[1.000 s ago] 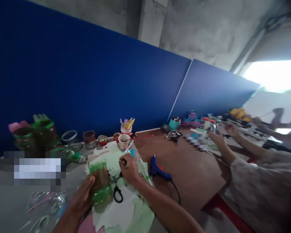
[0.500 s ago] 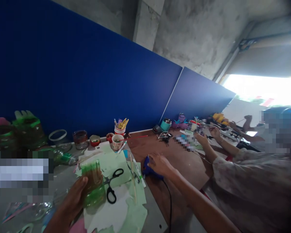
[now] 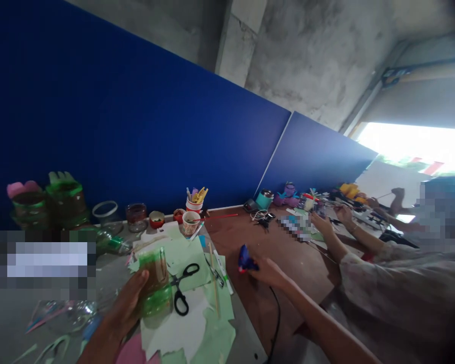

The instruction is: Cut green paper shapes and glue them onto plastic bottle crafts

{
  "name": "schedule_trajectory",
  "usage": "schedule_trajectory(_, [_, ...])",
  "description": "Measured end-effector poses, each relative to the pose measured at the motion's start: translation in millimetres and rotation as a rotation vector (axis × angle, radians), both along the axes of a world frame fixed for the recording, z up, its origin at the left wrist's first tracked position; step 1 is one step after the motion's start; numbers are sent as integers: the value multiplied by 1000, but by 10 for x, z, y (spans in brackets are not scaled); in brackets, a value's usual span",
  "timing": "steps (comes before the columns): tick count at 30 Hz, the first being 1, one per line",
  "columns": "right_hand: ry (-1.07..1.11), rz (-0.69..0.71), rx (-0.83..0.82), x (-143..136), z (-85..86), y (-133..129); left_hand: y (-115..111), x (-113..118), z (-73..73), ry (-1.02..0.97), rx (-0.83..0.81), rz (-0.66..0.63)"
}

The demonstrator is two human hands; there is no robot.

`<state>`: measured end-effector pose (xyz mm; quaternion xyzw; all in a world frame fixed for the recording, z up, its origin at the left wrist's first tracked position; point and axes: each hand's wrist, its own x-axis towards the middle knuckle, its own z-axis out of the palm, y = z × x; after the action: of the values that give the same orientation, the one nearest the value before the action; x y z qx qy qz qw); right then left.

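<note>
My left hand (image 3: 131, 299) is closed around the side of a cut plastic bottle (image 3: 157, 302), clear with brown and green colouring, over the papers. Black-handled scissors (image 3: 181, 303) lie just right of the bottle on green and white paper sheets (image 3: 182, 328). Out over the brown board, my right hand (image 3: 268, 272) grips a blue glue gun (image 3: 246, 258) with a red part near its underside. The gun's black cord (image 3: 276, 313) trails toward the near edge. Part of the gun is hidden behind my fingers.
Paper cups (image 3: 190, 222) with pens and clips stand against the blue partition (image 3: 136, 126). Green-and-brown bottle pots (image 3: 66, 197) and a clear bottle (image 3: 116, 243) are at left. A teal tumbler (image 3: 264, 199) stands further back. A co-worker's hands (image 3: 324, 225) work at right.
My right hand has taken the glue gun up and turned it on the brown board. The view has shifted slightly left. My left hand keeps its hold on the cut plastic bottle.
</note>
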<state>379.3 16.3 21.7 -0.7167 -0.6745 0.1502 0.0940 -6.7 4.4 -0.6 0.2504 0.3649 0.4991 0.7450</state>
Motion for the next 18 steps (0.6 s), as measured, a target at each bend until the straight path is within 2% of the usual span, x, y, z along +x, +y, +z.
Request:
schedule_trajectory(4, [678, -71, 106, 88, 129, -85, 22, 29, -40, -23, 51, 4])
schedule_trajectory(6, [986, -19, 38, -48, 197, -193, 35, 36, -73, -19, 69, 9])
schedule_trajectory(7, [1065, 9, -1, -162, 221, -242, 37, 37, -88, -11, 76, 10])
schedule_trajectory(10, [1129, 110, 0, -622, 237, -282, 23, 39, -113, 8, 120, 10])
schedule_trajectory(14, [1251, 253, -58, -1287, 189, -83, 0, 52, -130, 9, 170, 40])
schedule_trajectory(18, [1349, 361, -50, -1698, 90, 70, 5, 60, -122, 1, 245, 69])
